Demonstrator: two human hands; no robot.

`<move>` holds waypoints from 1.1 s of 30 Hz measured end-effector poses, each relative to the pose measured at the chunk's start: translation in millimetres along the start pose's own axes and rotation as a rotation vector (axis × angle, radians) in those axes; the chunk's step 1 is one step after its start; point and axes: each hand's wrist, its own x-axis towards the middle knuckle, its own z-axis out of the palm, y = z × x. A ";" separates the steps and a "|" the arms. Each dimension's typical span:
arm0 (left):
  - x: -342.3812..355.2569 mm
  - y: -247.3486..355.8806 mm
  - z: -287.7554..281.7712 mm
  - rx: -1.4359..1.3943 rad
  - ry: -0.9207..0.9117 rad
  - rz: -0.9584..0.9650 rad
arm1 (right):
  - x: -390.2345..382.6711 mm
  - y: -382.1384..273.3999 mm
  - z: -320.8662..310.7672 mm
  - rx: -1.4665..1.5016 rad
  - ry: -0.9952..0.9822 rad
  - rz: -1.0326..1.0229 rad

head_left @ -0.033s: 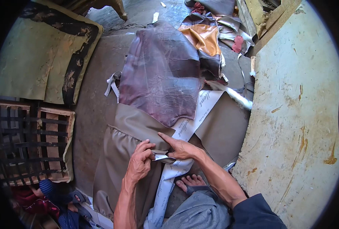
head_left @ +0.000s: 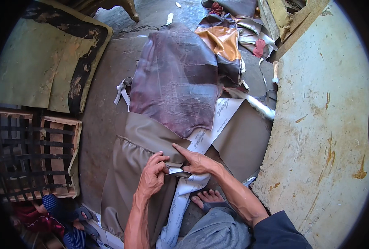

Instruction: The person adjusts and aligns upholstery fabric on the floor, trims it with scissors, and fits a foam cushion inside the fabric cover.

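A brown leatherette sheet [head_left: 141, 166] lies spread before me, with a gathered seam across it and a pale printed backing [head_left: 178, 207] showing along its turned right edge. My left hand [head_left: 153, 172] is closed on the sheet's edge, fingers curled, where a bit of white underside shows. Close on its right, my right hand [head_left: 199, 162] grips the same fold between thumb and forefinger, the forefinger stretched along the top. A worn dark maroon leather piece [head_left: 174, 79] covers the sheet's far end.
A pale scuffed board [head_left: 317, 124] stands along the right. At left are a green padded panel [head_left: 30, 62] and a webbed wooden frame [head_left: 60, 120]. Orange and dark leather scraps [head_left: 222, 39] lie at the back. Another person's foot [head_left: 84, 214] shows at lower left, my own foot [head_left: 209, 197] beside the sheet.
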 end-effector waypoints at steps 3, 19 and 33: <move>2.9 2.8 2.7 0.003 0.008 0.017 | -3.7 16.7 19.0 -0.142 0.248 -0.203; 2.1 -5.7 13.9 -0.032 0.063 -0.024 | -99.2 -48.0 73.1 -0.257 0.073 0.058; 11.0 -26.2 3.1 0.048 -0.006 0.021 | -85.6 -91.7 86.2 0.269 0.229 -0.194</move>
